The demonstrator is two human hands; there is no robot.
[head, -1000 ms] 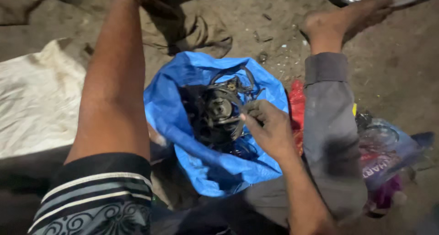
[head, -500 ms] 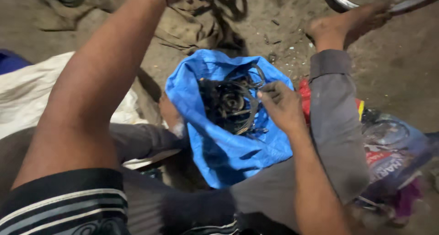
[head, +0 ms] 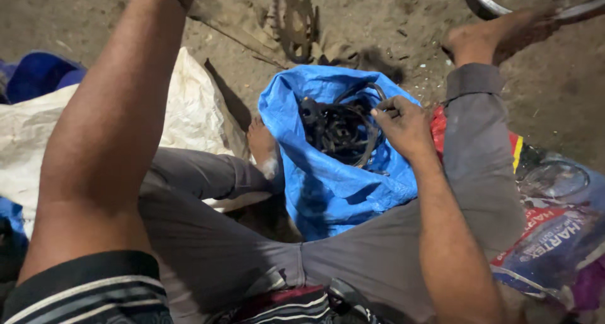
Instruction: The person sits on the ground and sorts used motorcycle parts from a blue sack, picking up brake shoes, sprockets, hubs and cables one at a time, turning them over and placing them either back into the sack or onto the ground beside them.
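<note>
Cables [head: 340,128] in the blue bag [head: 328,185] are best drawn out slowly, pinched by the right hand [head: 403,125], while the left hand's grip, far left, cannot be told.

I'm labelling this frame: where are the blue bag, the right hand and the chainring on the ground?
blue bag [head: 340,191]: head view, bare front wall.
right hand [head: 403,125]: head view, back of the hand.
chainring [head: 295,21]: head view, toothed ring lying on dirt.
</note>
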